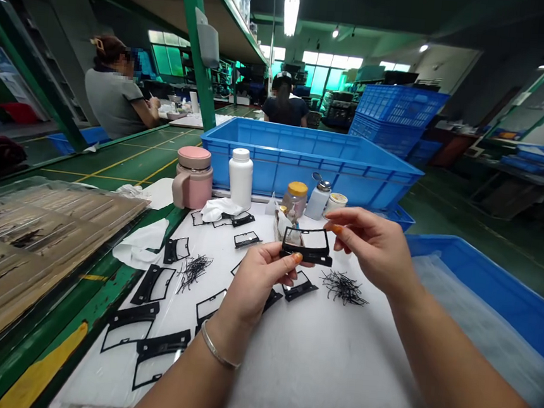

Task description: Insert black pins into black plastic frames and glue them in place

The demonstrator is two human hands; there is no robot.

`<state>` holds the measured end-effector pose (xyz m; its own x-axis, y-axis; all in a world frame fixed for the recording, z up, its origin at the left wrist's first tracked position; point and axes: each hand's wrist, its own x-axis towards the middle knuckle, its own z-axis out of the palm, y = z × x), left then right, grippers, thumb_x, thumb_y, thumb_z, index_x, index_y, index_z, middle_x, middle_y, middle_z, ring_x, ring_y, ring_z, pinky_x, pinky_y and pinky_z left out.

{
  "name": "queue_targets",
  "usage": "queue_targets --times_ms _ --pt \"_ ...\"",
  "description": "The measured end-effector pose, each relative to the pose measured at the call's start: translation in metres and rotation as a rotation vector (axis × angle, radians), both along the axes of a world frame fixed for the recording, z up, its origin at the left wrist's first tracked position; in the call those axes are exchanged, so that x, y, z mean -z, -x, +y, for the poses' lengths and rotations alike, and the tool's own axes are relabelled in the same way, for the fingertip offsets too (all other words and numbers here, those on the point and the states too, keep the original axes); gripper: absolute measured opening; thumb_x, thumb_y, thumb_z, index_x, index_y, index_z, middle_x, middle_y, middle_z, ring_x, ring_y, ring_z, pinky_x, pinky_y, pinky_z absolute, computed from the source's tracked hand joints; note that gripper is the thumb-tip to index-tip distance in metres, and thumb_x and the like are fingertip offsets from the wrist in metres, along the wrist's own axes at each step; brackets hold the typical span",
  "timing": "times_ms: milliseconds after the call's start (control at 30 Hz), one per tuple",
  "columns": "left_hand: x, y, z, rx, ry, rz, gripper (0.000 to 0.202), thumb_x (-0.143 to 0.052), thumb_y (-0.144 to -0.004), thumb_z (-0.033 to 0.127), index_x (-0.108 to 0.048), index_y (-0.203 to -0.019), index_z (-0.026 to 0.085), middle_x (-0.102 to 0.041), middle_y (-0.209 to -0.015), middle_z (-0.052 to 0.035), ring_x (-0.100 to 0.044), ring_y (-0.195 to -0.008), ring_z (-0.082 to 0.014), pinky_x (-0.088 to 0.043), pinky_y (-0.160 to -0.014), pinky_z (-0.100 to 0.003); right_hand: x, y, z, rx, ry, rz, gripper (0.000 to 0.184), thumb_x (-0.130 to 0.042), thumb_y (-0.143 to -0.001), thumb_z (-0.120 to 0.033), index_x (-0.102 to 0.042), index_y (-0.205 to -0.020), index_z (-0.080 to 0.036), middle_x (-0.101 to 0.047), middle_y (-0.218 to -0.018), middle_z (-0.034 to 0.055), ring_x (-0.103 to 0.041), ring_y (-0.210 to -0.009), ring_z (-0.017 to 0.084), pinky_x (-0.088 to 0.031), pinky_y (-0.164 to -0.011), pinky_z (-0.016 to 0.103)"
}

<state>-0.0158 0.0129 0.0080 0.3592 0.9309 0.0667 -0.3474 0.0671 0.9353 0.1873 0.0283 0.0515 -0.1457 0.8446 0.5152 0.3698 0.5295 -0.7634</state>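
My left hand (pixel 255 282) grips a black plastic frame (pixel 312 257) by its lower left side, thumb on top. The frame has a wide window-like opening and is held above the white tabletop (pixel 334 368). At its upper right corner, my right hand (pixel 375 248) has thumb and forefinger pinched together; what is between them, if anything, is too small to make out. Below that hand lies a pile of short thin black strips (pixel 344 288). A second pile of strips (pixel 193 272) sits to the left, among several similar black frames (pixel 153 284).
Behind the work stand a pink mug (pixel 193 181), a white bottle (pixel 240 179), a yellow-lidded jar (pixel 296 196), a pump bottle (pixel 319 198) and a large blue crate (pixel 304 162). Another blue bin (pixel 505 313) is at right, a cardboard-like tray (pixel 35 240) at left. Two people sit farther back.
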Motion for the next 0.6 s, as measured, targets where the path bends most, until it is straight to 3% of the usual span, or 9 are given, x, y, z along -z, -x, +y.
queue_targets --times_ms 200,333,433,600 --pt "-0.003 -0.002 -0.002 0.044 -0.13 0.269 0.025 -0.068 -0.084 0.033 -0.074 -0.1 0.015 -0.067 -0.08 -0.0049 -0.051 -0.065 -0.0103 -0.043 -0.059 -0.019 -0.004 -0.015 -0.025 -0.02 0.068 -0.104 0.013 -0.065 -0.093 -0.028 -0.072 -0.097 -0.018 -0.067 -0.08 0.001 -0.06 -0.06 0.01 -0.046 -0.053 0.019" --pt "-0.002 -0.007 -0.008 0.105 -0.209 0.5 0.036 -0.067 -0.083 0.039 -0.073 -0.112 0.018 -0.066 -0.074 -0.005 -0.052 -0.065 -0.0142 -0.041 -0.058 -0.022 0.004 -0.02 -0.046 0.026 -0.168 -0.309 0.015 -0.057 -0.093 -0.012 -0.071 -0.098 -0.018 -0.069 -0.092 0.0013 -0.064 -0.078 0.013 -0.048 -0.068 0.022" --pt "0.005 -0.006 -0.007 0.093 -0.234 0.604 0.046 -0.071 -0.078 0.048 -0.073 -0.114 0.021 -0.065 -0.071 -0.0045 -0.056 -0.065 -0.0173 -0.046 -0.061 -0.024 0.015 -0.027 -0.06 0.032 -0.275 -0.315 0.02 -0.049 -0.096 -0.009 -0.067 -0.102 -0.016 -0.069 -0.098 0.0035 -0.064 -0.091 0.016 -0.048 -0.082 0.025" --pt "0.026 -0.002 0.004 0.087 -0.314 0.777 0.052 -0.079 -0.065 0.053 -0.074 -0.112 0.032 -0.071 -0.073 -0.0021 -0.065 -0.069 -0.0231 -0.054 -0.066 -0.027 0.04 -0.035 -0.081 0.142 -0.15 -0.372 0.004 -0.067 -0.093 -0.018 -0.068 -0.096 -0.015 -0.07 -0.095 0.0023 -0.066 -0.087 0.014 -0.048 -0.08 0.021"
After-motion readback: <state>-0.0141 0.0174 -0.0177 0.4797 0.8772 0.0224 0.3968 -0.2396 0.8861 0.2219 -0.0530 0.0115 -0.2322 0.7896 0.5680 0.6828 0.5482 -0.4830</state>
